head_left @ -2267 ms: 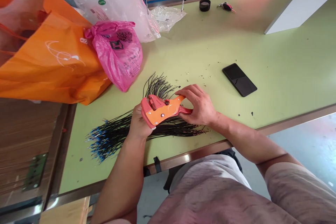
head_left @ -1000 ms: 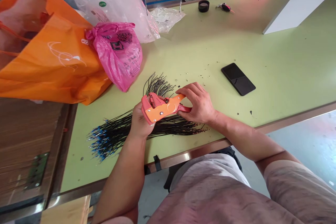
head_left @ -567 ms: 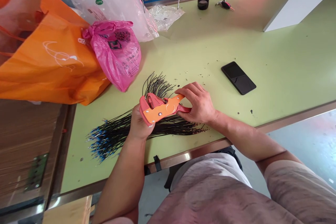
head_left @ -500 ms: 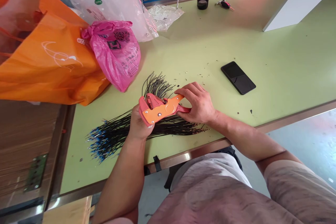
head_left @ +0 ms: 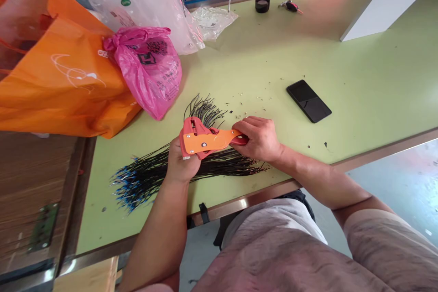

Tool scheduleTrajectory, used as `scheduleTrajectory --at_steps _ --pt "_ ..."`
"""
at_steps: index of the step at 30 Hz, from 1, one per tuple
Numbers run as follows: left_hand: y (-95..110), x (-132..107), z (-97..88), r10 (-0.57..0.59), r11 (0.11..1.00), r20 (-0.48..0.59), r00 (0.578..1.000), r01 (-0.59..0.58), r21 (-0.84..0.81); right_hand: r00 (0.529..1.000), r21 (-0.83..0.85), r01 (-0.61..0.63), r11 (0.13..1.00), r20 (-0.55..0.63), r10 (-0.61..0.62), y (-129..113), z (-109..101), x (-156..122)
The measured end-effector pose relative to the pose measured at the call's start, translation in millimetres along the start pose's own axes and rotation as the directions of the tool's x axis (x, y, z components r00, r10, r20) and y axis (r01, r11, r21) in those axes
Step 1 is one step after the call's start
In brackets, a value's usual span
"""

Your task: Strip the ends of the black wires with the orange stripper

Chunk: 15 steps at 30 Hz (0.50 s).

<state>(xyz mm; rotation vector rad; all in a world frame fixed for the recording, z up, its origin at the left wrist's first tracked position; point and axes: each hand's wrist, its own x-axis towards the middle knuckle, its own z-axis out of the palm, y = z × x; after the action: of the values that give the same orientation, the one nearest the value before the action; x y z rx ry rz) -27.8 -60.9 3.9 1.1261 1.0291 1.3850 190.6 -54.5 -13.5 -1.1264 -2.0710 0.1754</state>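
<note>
My right hand [head_left: 258, 137] is closed around the handles of an orange and red wire stripper [head_left: 212, 140], which are squeezed together. The tool's jaw end lies over my left hand [head_left: 183, 162], covering most of its fingers. That hand is curled at a tuft of thin black wires [head_left: 205, 112], whose loose ends fan out beyond the tool. Below both hands, a larger bundle of black wires [head_left: 219, 166] lies along the table, with blue and silvery terminals [head_left: 128, 185] at its left end. Whether a wire sits in the jaws is hidden.
A black phone [head_left: 309, 101] lies to the right on the green table [head_left: 256, 59]. Small scraps [head_left: 239, 100] are scattered beyond the hands. An orange bag [head_left: 68, 68] and a pink plastic bag [head_left: 150, 68] stand at left. A black cap [head_left: 262, 4] and keys [head_left: 290, 6] sit at the back.
My right hand has closed its fingers and squeezed the stripper's handles together. The tool has turned slightly, its jaw end tipping. My left hand stays almost in place.
</note>
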Motion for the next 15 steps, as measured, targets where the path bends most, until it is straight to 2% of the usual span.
scheduleTrajectory --at_steps 5,12,15 --pt "-1.5 2.6 0.8 0.014 0.999 -0.016 1.000 -0.014 -0.039 0.998 0.023 0.029 0.999 -0.050 -0.028 1.9 -0.6 3.0" --pt "-2.4 3.0 -2.2 -0.002 0.999 0.017 1.000 0.003 -0.052 0.999 0.053 0.041 0.998 -0.015 -0.040 3.0 -0.6 4.7" --pt "-3.0 2.5 -2.7 -0.022 0.999 0.018 1.000 0.023 -0.043 0.998 0.049 0.062 0.997 -0.035 -0.060 1.9 -0.8 4.2"
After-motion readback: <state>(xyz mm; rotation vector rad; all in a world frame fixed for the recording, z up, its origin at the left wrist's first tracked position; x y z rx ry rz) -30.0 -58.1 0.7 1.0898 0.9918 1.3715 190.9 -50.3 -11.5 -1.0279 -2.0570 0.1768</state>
